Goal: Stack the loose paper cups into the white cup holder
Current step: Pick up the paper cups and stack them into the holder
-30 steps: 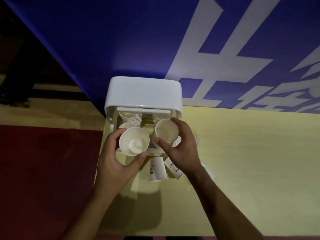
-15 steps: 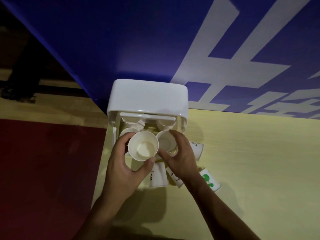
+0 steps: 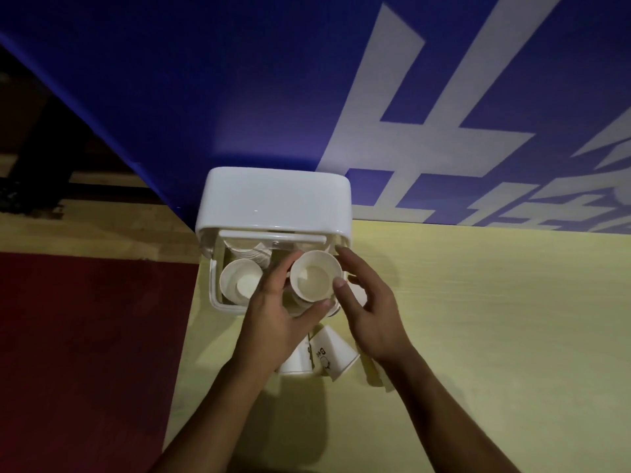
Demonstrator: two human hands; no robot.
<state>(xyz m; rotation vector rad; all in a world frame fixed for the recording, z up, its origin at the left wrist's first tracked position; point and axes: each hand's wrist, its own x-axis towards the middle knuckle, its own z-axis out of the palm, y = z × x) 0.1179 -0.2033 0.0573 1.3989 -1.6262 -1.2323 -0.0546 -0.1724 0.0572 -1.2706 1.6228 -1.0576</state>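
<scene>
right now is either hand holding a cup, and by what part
The left hand holds an upright paper cup by its rim and upper wall, over the white cup holder. The right hand touches its rim.

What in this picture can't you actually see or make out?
Head view, the only one:
- How many cups sit in the white holder: its top cover hides the back stacks.
- What lies under the held cup: the cup and the left hand cover it.
- The printing on the loose cups on the table: partly covered by the wrists, small, dim.
- Whether the right hand touches the cup: too dim to tell.
</scene>
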